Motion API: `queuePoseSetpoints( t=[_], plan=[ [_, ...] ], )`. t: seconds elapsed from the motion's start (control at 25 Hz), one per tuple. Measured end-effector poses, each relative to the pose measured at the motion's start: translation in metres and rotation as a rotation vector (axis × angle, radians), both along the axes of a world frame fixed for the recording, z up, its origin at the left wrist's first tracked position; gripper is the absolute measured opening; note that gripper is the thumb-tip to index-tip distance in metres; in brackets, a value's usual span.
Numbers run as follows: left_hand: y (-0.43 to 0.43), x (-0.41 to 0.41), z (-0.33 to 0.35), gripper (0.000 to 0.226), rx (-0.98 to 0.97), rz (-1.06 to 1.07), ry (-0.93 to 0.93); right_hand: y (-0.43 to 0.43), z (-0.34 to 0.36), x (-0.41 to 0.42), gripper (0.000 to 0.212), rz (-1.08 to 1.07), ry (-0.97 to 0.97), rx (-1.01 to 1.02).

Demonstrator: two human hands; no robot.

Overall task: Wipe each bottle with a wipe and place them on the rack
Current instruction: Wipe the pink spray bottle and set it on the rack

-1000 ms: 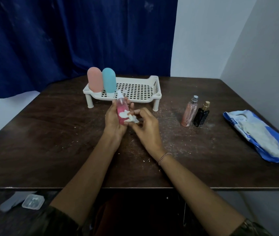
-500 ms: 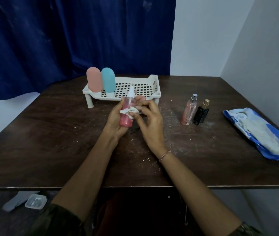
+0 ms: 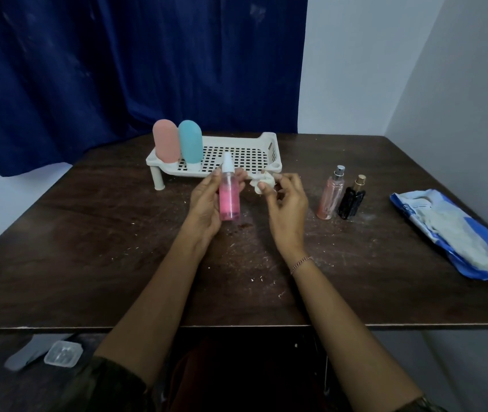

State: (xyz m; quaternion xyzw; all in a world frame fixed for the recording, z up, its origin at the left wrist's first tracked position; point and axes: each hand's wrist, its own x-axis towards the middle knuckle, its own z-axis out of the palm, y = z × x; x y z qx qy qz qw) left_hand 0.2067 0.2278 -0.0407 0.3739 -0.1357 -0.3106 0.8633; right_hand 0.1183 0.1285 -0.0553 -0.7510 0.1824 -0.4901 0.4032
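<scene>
The left hand (image 3: 205, 203) has the pink spray bottle (image 3: 229, 195) clasped upright above the table (image 3: 88, 248), fingers wrapped round its back, white cap pointing up in front of the rack (image 3: 237, 156). And there's the change: the right hand (image 3: 287, 209) has come off the bottle, pulled out to the right, so the two hands that were pressed together half a second ago are now apart. It pinches the crumpled wipe (image 3: 263, 182) between thumb and fingertips, just beside the bottle but no longer touching it. Behind, the pink capsule bottle (image 3: 165, 141) and blue capsule bottle (image 3: 190, 142) stand where they were at the rack's left end. Off to the right, the tall peach perfume bottle (image 3: 330, 194) and the black bottle (image 3: 351, 199) wait side by side, with the blue wipe pack (image 3: 457, 233) lying farther right.
</scene>
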Motion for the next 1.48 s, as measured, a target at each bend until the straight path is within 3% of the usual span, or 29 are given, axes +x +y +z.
queuePoseSetpoints(
  t=[0.12,0.36,0.52,0.8,1.08,1.28,1.48],
  plan=[
    [0.003,0.007,-0.002,0.027,-0.051,0.087,0.04,-0.004,-0.002,-0.002,0.038,0.035,0.182,-0.066],
    [0.003,0.014,-0.004,0.037,-0.066,0.2,0.007,-0.013,-0.011,-0.003,0.036,0.214,0.438,-0.144],
    [0.001,0.014,-0.004,0.034,-0.048,0.211,-0.055,-0.01,-0.013,-0.002,0.027,0.222,0.388,-0.199],
    [-0.003,0.002,-0.001,0.036,0.027,0.251,-0.258,0.01,-0.006,0.01,0.04,0.172,0.226,-0.23],
    [-0.004,-0.002,-0.002,0.032,0.084,0.328,-0.399,0.01,0.006,0.017,0.031,0.11,0.176,-0.23],
    [-0.01,0.003,-0.003,0.039,0.348,0.361,-0.566,-0.002,0.033,0.042,0.032,0.123,0.171,-0.132],
    [-0.013,0.021,0.003,0.038,0.508,0.464,-0.681,-0.009,0.044,0.074,0.039,0.149,0.274,-0.168]
  ],
)
